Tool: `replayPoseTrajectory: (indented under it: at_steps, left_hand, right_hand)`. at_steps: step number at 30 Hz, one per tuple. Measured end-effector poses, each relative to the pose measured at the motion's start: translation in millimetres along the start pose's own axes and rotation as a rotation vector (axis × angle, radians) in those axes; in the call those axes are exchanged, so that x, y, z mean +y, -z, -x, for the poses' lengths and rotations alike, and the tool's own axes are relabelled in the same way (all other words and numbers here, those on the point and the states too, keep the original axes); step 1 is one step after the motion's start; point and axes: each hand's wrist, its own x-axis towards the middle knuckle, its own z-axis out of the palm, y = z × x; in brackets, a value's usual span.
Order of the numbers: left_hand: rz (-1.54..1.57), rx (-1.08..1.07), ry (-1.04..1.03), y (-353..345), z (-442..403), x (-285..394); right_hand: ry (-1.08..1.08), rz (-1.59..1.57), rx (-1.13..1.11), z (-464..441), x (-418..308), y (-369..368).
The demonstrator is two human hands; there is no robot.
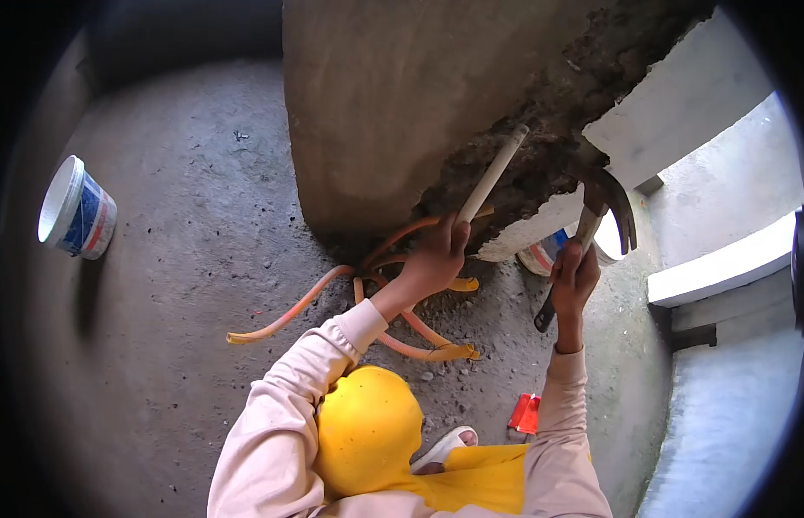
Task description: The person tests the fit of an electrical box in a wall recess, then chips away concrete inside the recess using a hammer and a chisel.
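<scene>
My left hand (432, 257) is closed around a pale, round rod that looks like a chisel (499, 168). Its visible end points up, in front of the broken edge of a concrete wall (376, 104); its other end is hidden by my hand. A claw hammer (611, 192) with a dark head is gripped by its handle in my right hand (575, 274). The hammer head is to the right of the chisel, apart from it. Several orange flexible conduits (290, 309) come out at the wall's foot, below and around my left hand.
A white bucket with a blue label (95, 216) stands at the left. Another bucket (611, 237) is partly hidden behind the hammer. Rubble lies on the rough floor (195, 259) near the conduits. A red object (525, 414) sits near my sandalled foot (445, 447).
</scene>
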Motion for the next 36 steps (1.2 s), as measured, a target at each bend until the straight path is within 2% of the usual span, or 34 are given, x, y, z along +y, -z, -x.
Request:
replayPoseTrajectory:
  at_steps: [3, 6, 7, 8, 11, 12, 13, 15, 17, 18, 21, 23, 27, 28, 30, 32, 34, 35, 36]
  left_hand:
    - [0.058, -0.019, 0.016, 0.8, 0.2, 6.9]
    - [0.164, -0.019, 0.11, -4.7, 3.4, 7.6]
    - [0.133, -0.003, 0.076, -5.3, 2.7, 3.8]
    - [0.102, 0.01, 0.045, -5.5, 4.1, 1.5]
    - [0.055, 0.021, 0.058, -2.4, 6.9, 9.6]
    - [0.057, 0.018, 0.058, -3.6, 14.0, 8.0]
    - [-0.038, -0.016, 0.017, -3.0, 23.2, 1.1]
    - [-0.132, -0.019, -0.033, 12.3, 23.3, 1.1]
    - [-0.276, -0.313, 0.164, 27.6, 35.5, 7.3]
    - [-0.277, -0.324, 0.161, 30.0, 36.7, 2.9]
    - [-0.231, -0.215, 0.204, 25.8, 33.6, -17.6]
    - [-0.226, -0.046, 0.078, 21.8, 29.0, -30.1]
    - [-0.159, 0.016, 0.08, 13.6, 23.8, -50.1]
    - [-0.099, 0.063, 0.017, 9.2, 22.8, -58.4]
    - [-0.038, 0.114, -0.045, 5.9, 22.4, -69.5]
    - [0.054, 0.013, 0.034, 3.6, 22.2, -81.4]
    - [0.016, -0.003, 0.046, -0.1, 20.4, -93.7]
    - [-0.023, -0.031, 0.052, -1.3, 20.3, -98.8]
    - [-0.021, -0.037, 0.058, -1.5, 20.5, -101.4]
  right_hand:
    - [0.104, 0.018, 0.108, -5.6, -25.8, -8.1]
    - [0.343, -0.068, 0.218, -16.3, -39.9, -15.0]
    - [0.34, -0.069, 0.217, -23.7, -15.0, -15.4]
    - [0.355, 0.125, 0.136, -33.1, 28.8, -14.8]
    - [0.53, 0.465, 0.023, -55.1, 33.4, -50.4]
    - [0.186, 0.432, -0.056, -54.6, 21.8, -55.4]
    - [0.184, 0.431, -0.054, -46.9, 22.1, -52.2]
    - [0.039, 0.291, 0.017, -37.7, 21.2, -46.5]
    - [-0.007, 0.229, 0.022, -19.7, 20.1, -41.3]
    - [-0.034, 0.159, 0.032, -14.0, 18.4, -40.1]
    - [-0.034, 0.24, -0.01, -4.4, 20.3, -36.1]
    - [0.002, 0.277, -0.023, -1.2, 18.3, -37.0]
    - [0.012, 0.296, -0.09, 2.2, 10.0, -41.5]
    - [0.015, 0.298, -0.099, 1.2, 8.3, -42.5]
    - [0.145, 0.38, -0.076, -2.0, 4.9, -44.7]
    - [0.234, 0.401, -0.027, -5.1, 3.0, -41.1]
    - [0.456, 0.38, 0.107, -4.2, -1.4, -43.6]
    - [0.454, 0.379, 0.101, -8.1, 5.9, -50.1]
    - [0.565, 0.452, 0.073, -13.8, 21.0, -58.0]
